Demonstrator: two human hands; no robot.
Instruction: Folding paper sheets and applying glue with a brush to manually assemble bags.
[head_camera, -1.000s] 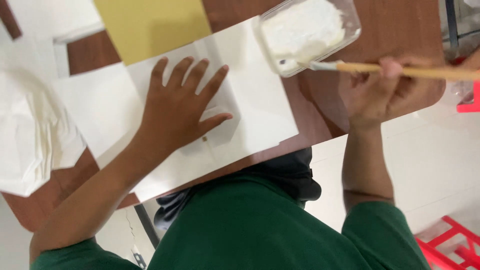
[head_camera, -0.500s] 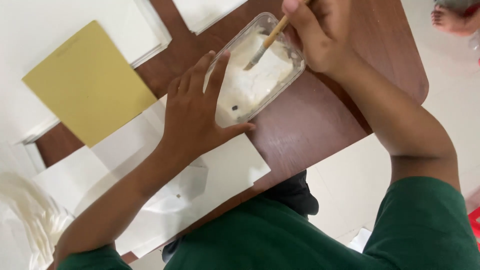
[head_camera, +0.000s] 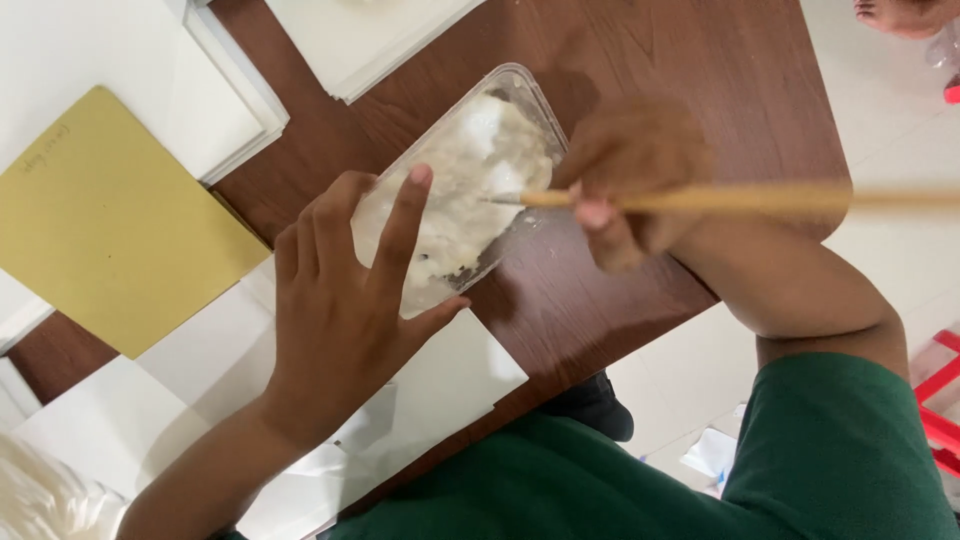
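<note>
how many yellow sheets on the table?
1: the yellow sheet lies at the table's left, partly over white paper, left of the left hand. More may be hidden under stacks.

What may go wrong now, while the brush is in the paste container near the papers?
1. The right hand holds the wooden brush moving fast (it is blurred), so paste might flick onto the brown table.
2. The left hand reaches over the clear container; fingers may get smeared.
3. The container sits beside the white sheet; drips could stain it.

Single head-worn view, steeply down, close over table (head_camera: 700, 90)
</note>
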